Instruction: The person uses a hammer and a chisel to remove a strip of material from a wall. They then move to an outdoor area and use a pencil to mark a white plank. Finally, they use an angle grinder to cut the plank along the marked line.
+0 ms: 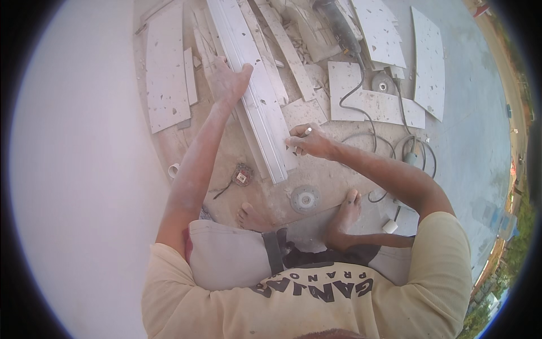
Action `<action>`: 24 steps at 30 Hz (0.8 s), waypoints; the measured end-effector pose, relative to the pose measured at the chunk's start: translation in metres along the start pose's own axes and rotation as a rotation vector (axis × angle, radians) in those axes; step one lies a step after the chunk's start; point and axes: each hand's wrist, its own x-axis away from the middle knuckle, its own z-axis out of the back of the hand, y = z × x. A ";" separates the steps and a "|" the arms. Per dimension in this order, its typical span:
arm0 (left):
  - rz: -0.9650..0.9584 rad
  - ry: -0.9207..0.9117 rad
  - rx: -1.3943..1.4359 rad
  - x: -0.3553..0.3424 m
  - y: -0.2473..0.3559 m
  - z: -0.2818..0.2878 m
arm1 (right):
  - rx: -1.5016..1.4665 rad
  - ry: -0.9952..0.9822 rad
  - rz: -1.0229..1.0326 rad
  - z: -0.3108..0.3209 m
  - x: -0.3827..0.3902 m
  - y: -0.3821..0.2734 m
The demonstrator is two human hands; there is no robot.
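Pressing down with spread fingers, the left hand [228, 79] held the long white strip [254, 96] running from top centre to mid-frame, while the right hand [307, 141] pinched a small pencil [308, 131] at its lower end, above a grey disc [305, 198].

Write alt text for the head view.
Seen from above, a squatting person's left hand presses on a long white strip while the right hand holds a small marker against it. Tile offcuts, a cutting disc and a corded grinder lie around.
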 end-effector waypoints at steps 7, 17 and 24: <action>-0.031 -0.025 -0.052 -0.003 -0.003 -0.003 | 0.028 0.021 0.016 0.001 -0.002 0.006; -0.055 0.044 0.005 -0.005 -0.013 -0.006 | 0.002 0.017 0.020 -0.001 -0.001 0.002; -0.050 0.028 0.018 -0.003 -0.008 -0.005 | -0.011 0.021 0.021 0.000 0.000 0.000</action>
